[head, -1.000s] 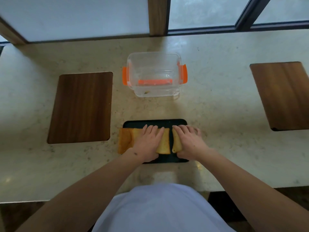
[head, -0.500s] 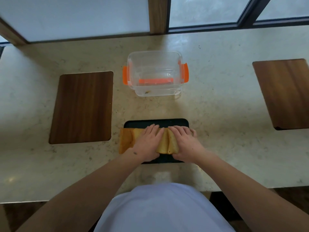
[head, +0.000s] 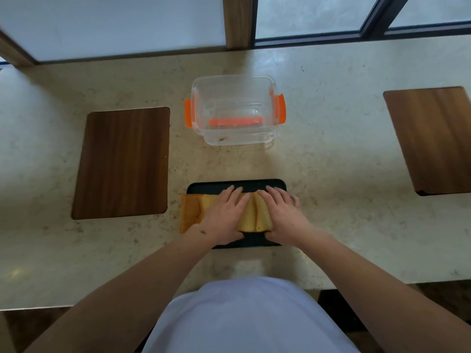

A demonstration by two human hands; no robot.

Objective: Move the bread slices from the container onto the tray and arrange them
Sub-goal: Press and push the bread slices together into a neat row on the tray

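A black tray [head: 254,185] lies on the counter in front of me, with golden bread slices [head: 251,217] in an overlapping row across it. The leftmost slice [head: 190,212] hangs over the tray's left edge. My left hand [head: 224,217] lies flat on the slices left of centre, thumb at their near edge. My right hand [head: 283,215] presses on the slices at the right, thumb at the near edge too. Beyond the tray stands a clear plastic container [head: 234,112] with orange clips, holding only crumbs.
A dark wooden board [head: 122,161] lies on the counter at the left, and a lighter wooden board [head: 435,138] at the right. A window wall runs along the far edge of the marble counter [head: 331,174].
My right hand has slid leftward with its slices, closing the gap to the slices under my left hand. The left hand has barely moved.
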